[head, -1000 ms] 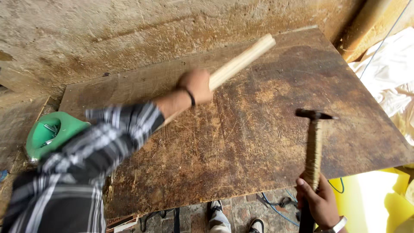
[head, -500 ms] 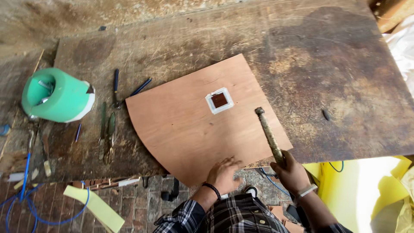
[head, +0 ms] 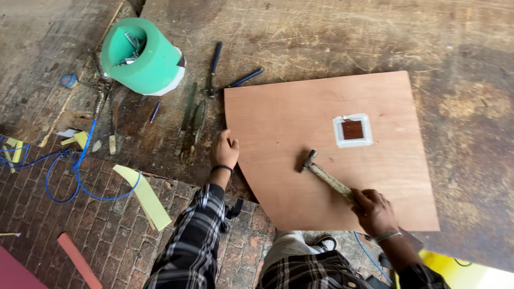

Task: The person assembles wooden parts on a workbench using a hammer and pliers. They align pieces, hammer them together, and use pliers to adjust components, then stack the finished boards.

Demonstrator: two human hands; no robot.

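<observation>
Right hand: the right hand (head: 375, 210) is closed in a fist around the lower end of a hammer (head: 327, 176) handle, over the lower right part of the plywood panel (head: 300, 118).
Hammer: wooden handle slanting up and to the left from the fist; its dark metal head rests on or just above the panel, left of and below the small square; contact cannot be told.
Left hand: the left hand (head: 225, 151) lies on the panel's left edge, fingers bent over the rim and loosely curled, grasping nothing else; a dark band sits on the wrist.
Plywood panel: a reddish-brown sheet with 1 curved lower-left edge, lying flat on the worn workbench (head: 471, 107), its lower part reaching past the bench's near edge.
Small square: a white-framed square (head: 352, 130) with a dark brown centre, on the panel, above and right of the hammer head.
Tools nearby: blue-handled pliers (head: 212, 69) and a dark chisel-like tool (head: 197, 120) lie on the bench just left of the panel.
Green container: a green container (head: 142, 59) holding metal pieces lies on its side, further left.
Floor: a brick floor (head: 96, 225) with a looping blue cable (head: 69, 171) and a pale yellow strip (head: 144, 195).
</observation>
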